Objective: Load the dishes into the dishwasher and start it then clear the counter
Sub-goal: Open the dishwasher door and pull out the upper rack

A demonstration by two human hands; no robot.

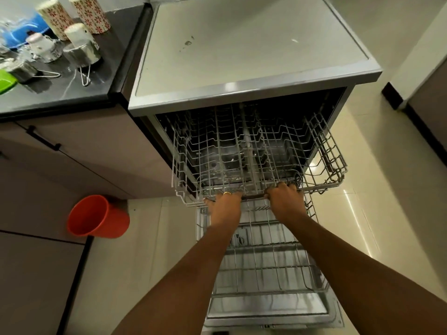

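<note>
No text, label or number is readable anywhere, dishwasher included

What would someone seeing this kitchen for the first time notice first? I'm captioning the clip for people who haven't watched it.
First, the left hand and right hand gripping the front rim of the empty upper rack, which sticks out of the open dishwasher in the middle of the view. Next, the orange bucket on the floor at lower left. Then the upturned patterned cups and steel vessels on the dark counter at top left.
</note>
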